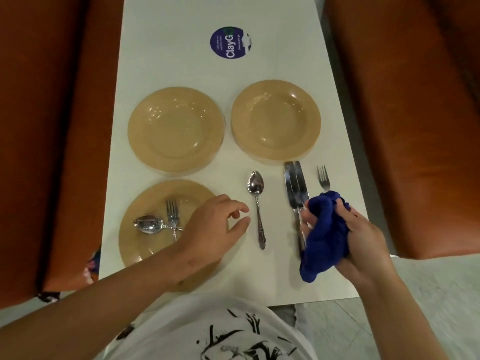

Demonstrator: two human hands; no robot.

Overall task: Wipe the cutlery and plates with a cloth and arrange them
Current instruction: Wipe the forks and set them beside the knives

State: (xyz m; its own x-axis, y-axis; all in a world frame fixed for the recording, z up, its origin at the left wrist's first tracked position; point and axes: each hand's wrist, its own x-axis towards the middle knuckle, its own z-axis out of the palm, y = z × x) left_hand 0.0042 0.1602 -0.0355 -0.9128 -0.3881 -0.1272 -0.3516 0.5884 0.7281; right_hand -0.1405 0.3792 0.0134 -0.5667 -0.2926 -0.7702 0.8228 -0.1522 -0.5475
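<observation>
Nearest the person, a bunched blue cloth [324,229] is gripped in the right hand [361,235], whose fingers are curled round it. It is held just above the handles of two table knives [296,188], which are laid side by side on the white counter [181,61], probably so that wiping can go on at once. The left hand [215,224] is held over the right edge of the nearest tan plate [145,245], its fingers loosely bent and nothing held in them. It seems poised between the plate and the spoon [257,203] lying alone on the counter. On that plate a second spoon [149,224] and a fork [172,216] are kept together, apparently as a pile not yet wiped. Another fork [323,178] is set apart beyond the cloth, near the counter's right edge. Farther off, two more tan plates, the left plate [176,131] and the right plate [275,120], are placed side by side, bare, seemingly already arranged. Beyond them a round purple sticker [230,42] is seen.
</observation>
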